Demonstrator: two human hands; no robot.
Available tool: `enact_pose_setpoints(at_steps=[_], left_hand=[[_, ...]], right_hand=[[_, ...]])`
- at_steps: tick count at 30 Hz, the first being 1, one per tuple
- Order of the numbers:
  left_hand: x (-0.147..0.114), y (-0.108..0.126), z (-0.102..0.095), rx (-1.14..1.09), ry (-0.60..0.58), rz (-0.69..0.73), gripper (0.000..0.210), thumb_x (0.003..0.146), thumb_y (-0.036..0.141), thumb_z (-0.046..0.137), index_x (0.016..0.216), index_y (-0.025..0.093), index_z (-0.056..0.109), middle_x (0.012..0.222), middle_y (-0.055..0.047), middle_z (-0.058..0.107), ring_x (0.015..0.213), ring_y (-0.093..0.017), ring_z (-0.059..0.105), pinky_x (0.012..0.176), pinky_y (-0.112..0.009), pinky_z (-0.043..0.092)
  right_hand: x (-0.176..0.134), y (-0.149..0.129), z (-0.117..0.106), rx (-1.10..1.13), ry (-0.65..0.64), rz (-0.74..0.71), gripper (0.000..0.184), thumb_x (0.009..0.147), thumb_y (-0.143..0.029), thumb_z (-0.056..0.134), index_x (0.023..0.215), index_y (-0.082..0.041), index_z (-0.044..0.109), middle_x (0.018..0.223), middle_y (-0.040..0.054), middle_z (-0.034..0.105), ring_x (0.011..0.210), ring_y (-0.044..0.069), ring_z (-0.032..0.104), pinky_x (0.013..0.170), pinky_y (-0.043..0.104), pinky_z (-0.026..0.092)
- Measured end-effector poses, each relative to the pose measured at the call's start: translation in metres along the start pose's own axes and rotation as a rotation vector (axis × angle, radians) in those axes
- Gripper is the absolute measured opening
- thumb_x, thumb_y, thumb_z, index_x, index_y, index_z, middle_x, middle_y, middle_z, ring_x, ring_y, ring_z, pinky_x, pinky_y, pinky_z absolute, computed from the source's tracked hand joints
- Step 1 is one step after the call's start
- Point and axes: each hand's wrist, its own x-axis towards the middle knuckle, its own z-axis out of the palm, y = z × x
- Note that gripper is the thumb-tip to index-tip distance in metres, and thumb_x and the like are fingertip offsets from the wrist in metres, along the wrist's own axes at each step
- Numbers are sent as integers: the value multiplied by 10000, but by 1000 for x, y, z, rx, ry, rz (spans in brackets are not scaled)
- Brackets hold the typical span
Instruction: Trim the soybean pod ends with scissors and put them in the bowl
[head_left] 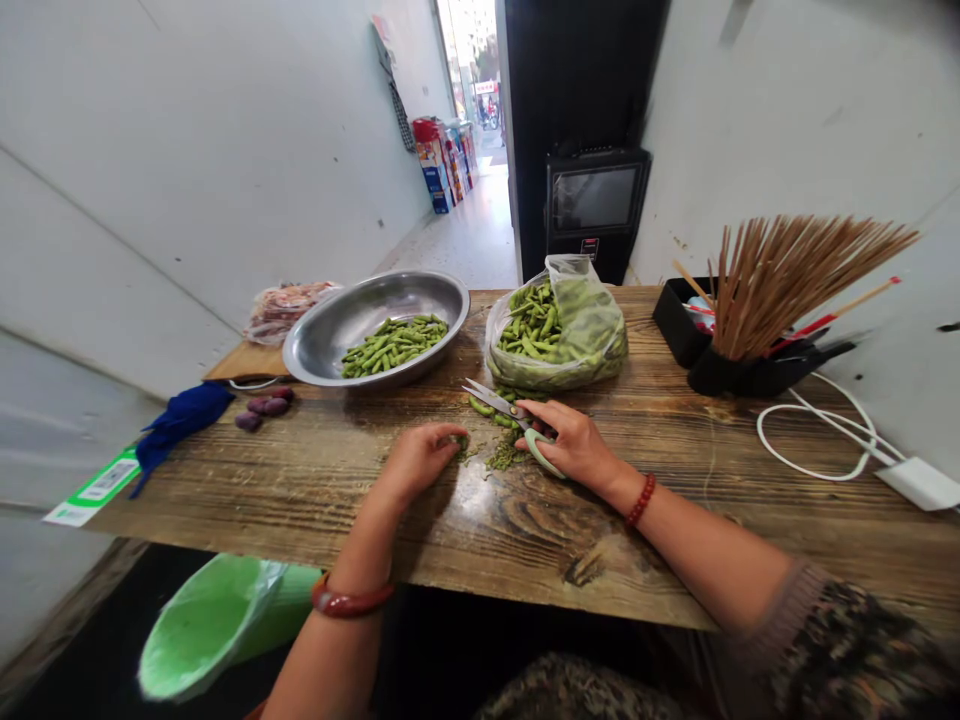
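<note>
My right hand [574, 440] is wrapped round the green handles of a pair of scissors [540, 450]; the blades point left and stand apart. To the left, my left hand [420, 462] is closed in a pinch low over the table, with small green bits at its fingertips; what it pinches is too small to make out. Green trimmings [506, 452] and several loose edamame pods [487, 405] lie between and just beyond the hands. Behind them sits a clear plastic bag [589, 350] full of pods. A steel basin [315, 345] at the left also holds pods.
On the wooden table [300, 480] lie small purple items [262, 408], a blue cloth [180, 420] and a bagged pinkish item [281, 310]. Bundled sticks [780, 290] stand in a black holder at right, near a white cable [817, 475]. A green bin [225, 620] is below left.
</note>
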Motion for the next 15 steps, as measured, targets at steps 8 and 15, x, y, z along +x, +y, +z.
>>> enact_pose_setpoints(at_steps=[8, 15], left_hand=[[15, 3, -2, 293, -86, 5, 87, 739, 202, 589, 769, 192, 670, 765, -45, 678, 725, -197, 583, 687, -286, 405], [20, 36, 4, -581, -25, -150, 218, 777, 364, 636, 834, 158, 593, 574, 52, 493, 452, -64, 347, 444, -194, 257]], right_hand=[[-1, 1, 1, 2, 4, -4, 508, 807, -360, 689, 1266, -192, 551, 885, 55, 638, 750, 169, 596, 710, 293, 500], [3, -2, 0, 56, 79, 46, 504, 785, -329, 711, 1249, -207, 556, 877, 44, 621, 739, 164, 590, 707, 289, 507]])
